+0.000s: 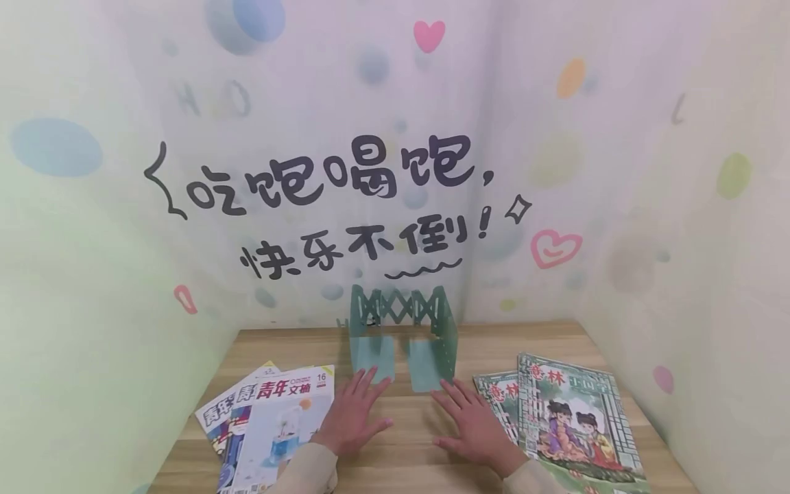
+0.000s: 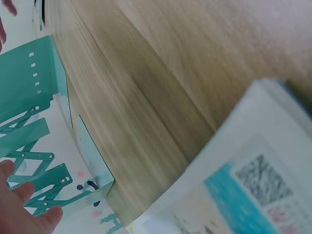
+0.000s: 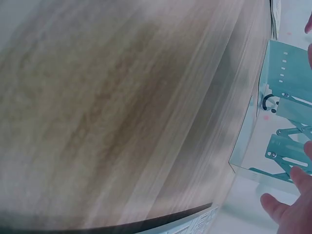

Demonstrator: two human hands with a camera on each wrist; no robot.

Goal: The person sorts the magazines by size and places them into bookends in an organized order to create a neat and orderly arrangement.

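Note:
A teal expandable bookend (image 1: pixel 398 309), with a crisscross lattice back and two flat base plates, stands at the table's far edge. My left hand (image 1: pixel 354 415) is spread palm down in front of its left plate, beside the fan of white magazines (image 1: pixel 280 432). Opposite it, my right hand (image 1: pixel 472 425) lies spread near the right plate, next to the green-covered magazines (image 1: pixel 577 418). Neither hand grips anything. In the left wrist view, the fingers (image 2: pixel 29 214) appear beside the bookend's lattice; the right wrist view shows fingers (image 3: pixel 292 204) likewise.
A wood-grain table (image 1: pixel 410 460) carries everything. Behind it hangs a pale curtain (image 1: pixel 370 103) printed with large dark characters, hearts and coloured spots, and similar cloth closes in both sides. The magazine stacks lie at the left and right of the table.

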